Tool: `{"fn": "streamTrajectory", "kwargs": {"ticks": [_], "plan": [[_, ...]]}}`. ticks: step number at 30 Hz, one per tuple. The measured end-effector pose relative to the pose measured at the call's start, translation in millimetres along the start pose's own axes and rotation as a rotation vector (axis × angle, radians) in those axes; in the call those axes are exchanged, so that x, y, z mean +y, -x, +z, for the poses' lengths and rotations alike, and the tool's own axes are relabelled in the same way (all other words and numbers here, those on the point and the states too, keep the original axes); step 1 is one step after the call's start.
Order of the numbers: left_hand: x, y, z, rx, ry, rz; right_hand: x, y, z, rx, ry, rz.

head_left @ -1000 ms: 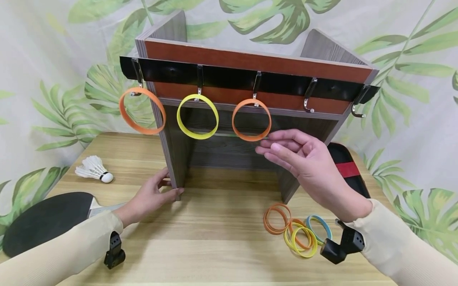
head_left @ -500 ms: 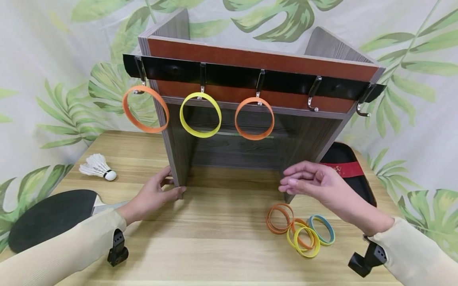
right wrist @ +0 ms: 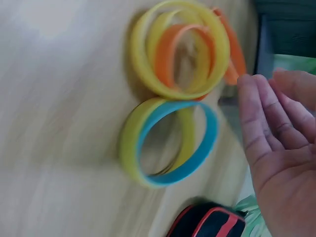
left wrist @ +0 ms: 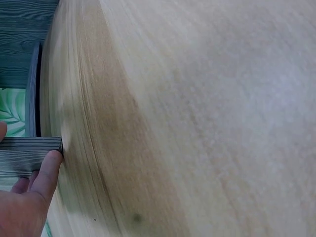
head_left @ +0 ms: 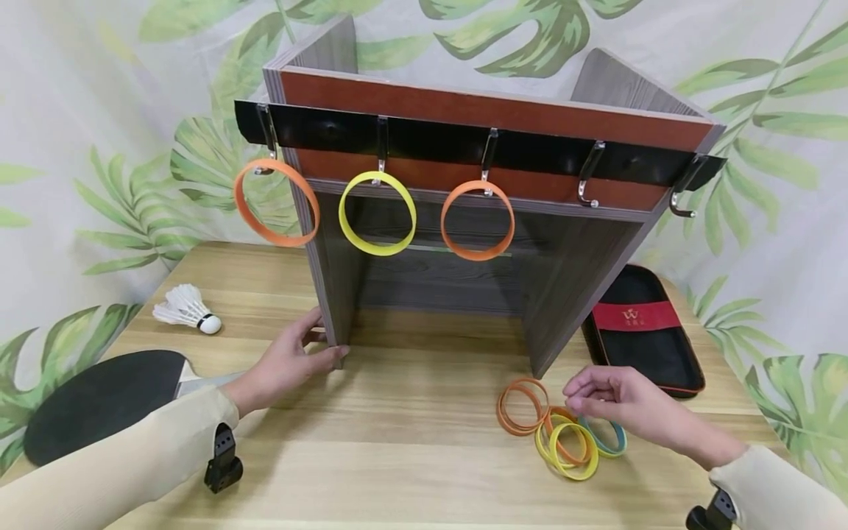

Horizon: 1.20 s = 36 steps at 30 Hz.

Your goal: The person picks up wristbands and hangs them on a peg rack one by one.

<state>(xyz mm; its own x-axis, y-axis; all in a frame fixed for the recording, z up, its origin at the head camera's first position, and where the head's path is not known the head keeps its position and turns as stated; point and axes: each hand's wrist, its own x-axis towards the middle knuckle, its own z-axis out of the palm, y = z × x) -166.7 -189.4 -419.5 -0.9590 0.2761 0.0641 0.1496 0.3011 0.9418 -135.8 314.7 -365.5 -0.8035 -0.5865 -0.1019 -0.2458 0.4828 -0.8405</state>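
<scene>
A small grey wooden shelf (head_left: 576, 272) stands on the table with a black hook rail (head_left: 437, 147) across its red-brown front. From the rail's hooks hang an orange wristband (head_left: 277, 241), a yellow wristband (head_left: 377, 252) and another orange wristband (head_left: 477, 256); the two rightmost hooks are bare. My left hand (head_left: 291, 364) grips the foot of the shelf's left side panel (left wrist: 29, 144), thumb at its front edge. Holding nothing, my right hand (head_left: 619, 401) hovers with loosely bent fingers over a loose pile of orange, yellow and blue wristbands (head_left: 566, 475), partly covering the blue wristband (right wrist: 210, 133).
Right of the shelf lies a black case (head_left: 652, 353) with a red band. On the left are a white shuttlecock (head_left: 185, 308) and a black table tennis bat (head_left: 106, 397), its handle partly behind my left arm. A leaf-patterned cloth (head_left: 119, 184) hangs behind the table.
My right hand has moved down and right, from beside the third hanging wristband to above the loose pile. My left hand keeps its grip on the shelf panel.
</scene>
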Motion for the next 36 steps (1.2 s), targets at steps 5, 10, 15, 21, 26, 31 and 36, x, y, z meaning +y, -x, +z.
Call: {"fn": "streamTrajectory", "kwargs": {"ticks": [5, 10, 15, 21, 26, 31, 36], "plan": [[1.8, -0.1, 0.5, -0.004, -0.012, -0.003, 16.2, 5.8, 1.6, -0.053, 0.100, -0.052], [2.5, 1.2, -0.2, 0.006, -0.025, -0.007, 21.4, 5.8, 5.9, -0.069, 0.156, -0.061], [0.0, 0.3, 0.4, 0.008, -0.022, -0.008, 20.2, 3.4, 9.2, -0.067, 0.259, -0.058], [-2.8, -0.9, 1.3, 0.008, -0.033, -0.003, 17.2, -1.5, 11.7, -0.098, 0.352, -0.103], [-3.2, -2.0, 0.3, 0.012, -0.044, 0.007, 12.5, -5.9, 8.2, -0.147, 0.409, -0.111], [-3.9, -2.8, -0.1, 0.010, -0.034, 0.003, 7.0, -7.5, 3.7, -0.203, 0.390, -0.098], [-3.7, -1.4, 0.4, 0.011, -0.027, 0.006, 3.6, -6.3, -1.0, -0.252, 0.354, -0.091]]}}
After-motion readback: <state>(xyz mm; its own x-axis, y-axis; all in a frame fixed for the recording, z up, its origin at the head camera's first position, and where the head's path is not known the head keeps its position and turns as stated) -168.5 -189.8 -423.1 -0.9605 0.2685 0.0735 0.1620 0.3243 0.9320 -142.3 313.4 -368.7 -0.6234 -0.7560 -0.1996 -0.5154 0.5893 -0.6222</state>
